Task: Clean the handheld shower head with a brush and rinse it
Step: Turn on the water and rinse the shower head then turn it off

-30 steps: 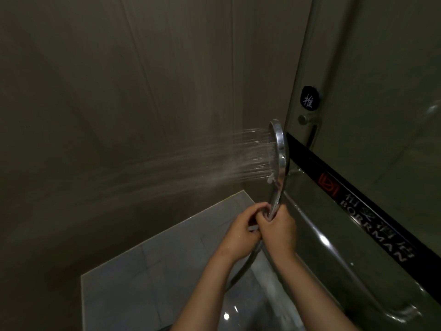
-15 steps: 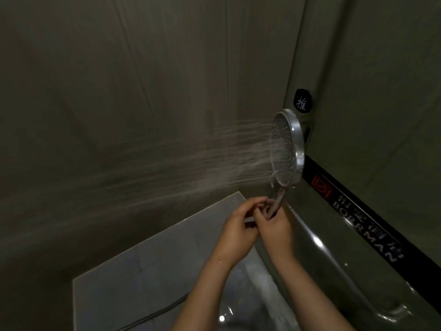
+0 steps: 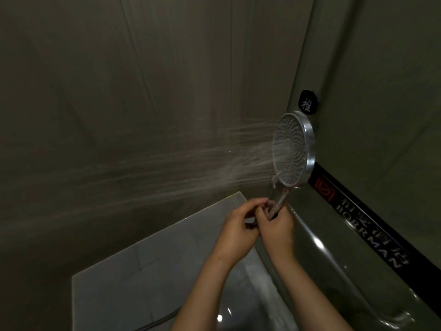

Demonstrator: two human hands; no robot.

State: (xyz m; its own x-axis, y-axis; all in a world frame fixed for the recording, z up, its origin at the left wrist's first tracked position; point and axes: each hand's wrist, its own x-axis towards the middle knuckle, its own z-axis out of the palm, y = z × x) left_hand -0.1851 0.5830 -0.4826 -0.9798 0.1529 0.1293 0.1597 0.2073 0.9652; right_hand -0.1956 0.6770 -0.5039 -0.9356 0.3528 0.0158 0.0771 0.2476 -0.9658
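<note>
**Item:** shower floor [image 3: 143, 271]. Pale grey tile, lg format, faint grout lines. Matte toward far corner, glossy and wet at btm centre. Bounded by dark walls [image 3: 119, 115] at back and left, glass door [image 3: 317, 263] at right.

**On it:**
- 1 x dark hose [image 3: 157, 321], short run only, seems to lie flat on tile, btm left of centre. One end leaves frame at btm edge, other end hidden behind left forearm [image 3: 210, 292].
- Small bright light glints [image 3: 219, 317] on the wet patch.

**Note:** part of tile covered from view by both forearms.
</note>
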